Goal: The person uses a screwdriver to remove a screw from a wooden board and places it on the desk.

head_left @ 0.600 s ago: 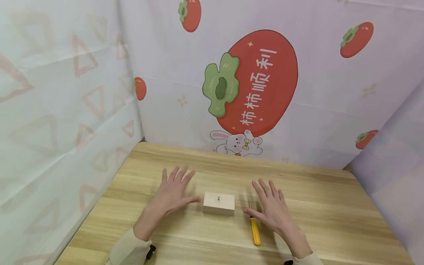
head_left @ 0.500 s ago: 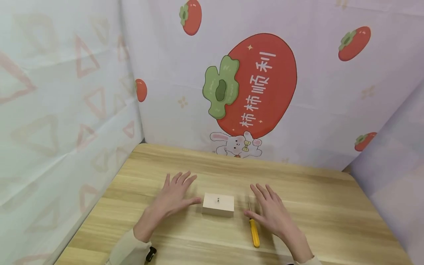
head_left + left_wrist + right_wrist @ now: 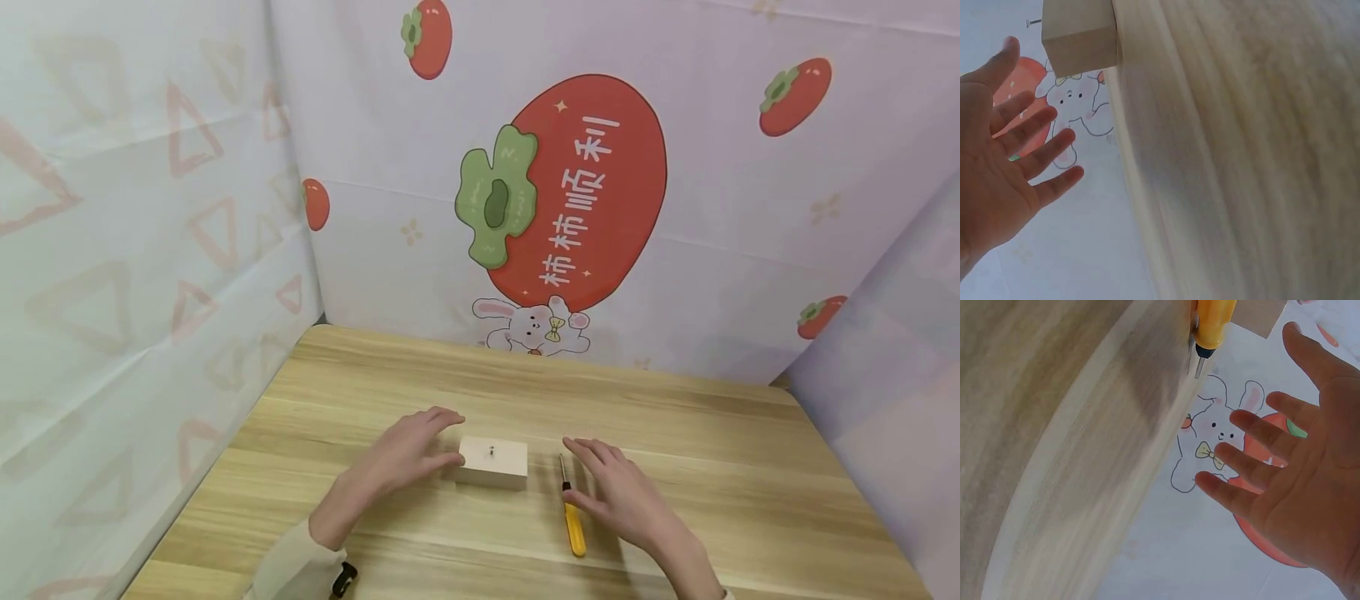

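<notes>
A pale wooden block (image 3: 491, 477) lies on the table, with a small screw (image 3: 1034, 24) standing up from its top face. To its left hovers my left hand (image 3: 405, 454), fingers extended; the thumb overlaps the block's corner in the head view, while the left wrist view shows a gap between them. On the block's other side lies a screwdriver (image 3: 574, 532) with a yellow handle and a thin metal shaft pointing away from me. My right hand (image 3: 622, 496) is just above and right of it, fingers loosely spread, holding nothing.
The wood-grain table (image 3: 420, 550) reaches back to a white cloth wall (image 3: 375, 275) printed with persimmons and a rabbit. More cloth closes in the left and right sides.
Both hands have lowered toward the table, their spread fingers coming closer together. The left hand has shifted slightly right toward the block. Block and screwdriver stay in place.
</notes>
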A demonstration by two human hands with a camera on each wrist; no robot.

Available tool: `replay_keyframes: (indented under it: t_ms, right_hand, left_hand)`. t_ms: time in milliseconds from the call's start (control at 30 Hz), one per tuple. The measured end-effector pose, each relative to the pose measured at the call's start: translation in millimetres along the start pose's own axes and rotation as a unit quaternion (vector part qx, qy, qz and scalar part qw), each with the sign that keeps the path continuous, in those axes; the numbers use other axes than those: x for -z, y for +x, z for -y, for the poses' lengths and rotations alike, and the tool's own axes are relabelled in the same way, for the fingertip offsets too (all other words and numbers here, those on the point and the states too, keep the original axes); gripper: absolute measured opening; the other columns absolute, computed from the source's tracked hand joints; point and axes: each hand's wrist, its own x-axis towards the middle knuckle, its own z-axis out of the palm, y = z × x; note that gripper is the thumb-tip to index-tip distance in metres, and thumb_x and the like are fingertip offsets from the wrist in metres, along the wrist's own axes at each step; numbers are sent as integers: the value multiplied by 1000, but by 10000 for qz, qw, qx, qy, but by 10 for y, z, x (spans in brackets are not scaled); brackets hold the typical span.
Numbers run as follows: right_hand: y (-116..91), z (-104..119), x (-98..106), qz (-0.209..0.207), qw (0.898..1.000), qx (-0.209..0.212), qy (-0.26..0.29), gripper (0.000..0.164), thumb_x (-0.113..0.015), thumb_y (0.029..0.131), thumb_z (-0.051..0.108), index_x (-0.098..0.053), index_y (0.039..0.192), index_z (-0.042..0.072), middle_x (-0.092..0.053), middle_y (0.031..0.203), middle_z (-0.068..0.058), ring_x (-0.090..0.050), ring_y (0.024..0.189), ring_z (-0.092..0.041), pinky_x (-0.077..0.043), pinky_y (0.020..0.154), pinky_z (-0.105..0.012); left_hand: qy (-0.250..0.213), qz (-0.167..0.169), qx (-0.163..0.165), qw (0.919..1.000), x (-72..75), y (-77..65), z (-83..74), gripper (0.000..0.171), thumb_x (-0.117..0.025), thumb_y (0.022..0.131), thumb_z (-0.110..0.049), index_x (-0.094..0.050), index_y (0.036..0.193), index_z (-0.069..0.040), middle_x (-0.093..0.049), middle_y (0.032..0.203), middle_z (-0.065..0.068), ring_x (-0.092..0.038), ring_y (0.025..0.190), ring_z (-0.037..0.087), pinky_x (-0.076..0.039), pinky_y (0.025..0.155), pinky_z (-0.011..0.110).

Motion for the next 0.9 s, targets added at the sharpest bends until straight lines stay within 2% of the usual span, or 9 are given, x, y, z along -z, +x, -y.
replay_keyframes:
  t_ms: [167,267,433,633,767,900]
  right_hand:
    - [-47,-1,7,183,9998,14,-17,66,-75,87,41,-53,144,17,-60,136,-4,-57,124,-31,-50,100,-56]
    - [-73,-10,4,338,9994,62,37,64,-74,88,41,-53,144,18,-60,135,-2,-59,123,-29,-51,100,-54]
    - [-131,-23,6,597,9981,152,82,60,-74,89,39,-55,142,20,-60,134,2,-61,120,-25,-53,97,-49]
    - [-182,-34,19,711,9970,317,-16,54,-74,89,37,-58,138,19,-61,127,4,-63,113,-19,-57,91,-44]
    - [-216,-39,20,769,9956,528,16,59,-75,87,37,-56,141,21,-61,117,8,-60,94,-8,-56,78,-31]
    - [-247,-48,20,832,9929,831,169,61,-78,84,39,-56,139,22,-55,103,11,-46,80,-1,-45,66,-20]
  left_hand:
    - [-427,362,6,9984,-75,37,-17,69,-69,87,-55,-54,142,-17,-57,141,1,-58,126,24,-48,107,44]
    - [-615,531,-33,9967,-137,65,-17,66,-71,88,-49,-53,142,-14,-57,138,2,-58,125,22,-49,107,43]
    - [-885,612,-146,9941,-219,127,-20,57,-73,91,-32,-56,139,-8,-59,128,5,-62,113,18,-53,100,37]
    - [-1129,693,42,9912,-249,167,6,55,-75,90,-32,-58,137,-9,-59,124,1,-59,114,17,-52,99,38]
    - [-1278,740,167,9889,-246,160,22,57,-75,88,-36,-58,137,-11,-59,122,-2,-59,117,17,-50,102,41]
    - [-1243,752,255,9891,-243,145,28,58,-76,87,-38,-59,137,-12,-59,121,-3,-59,117,16,-50,103,40]
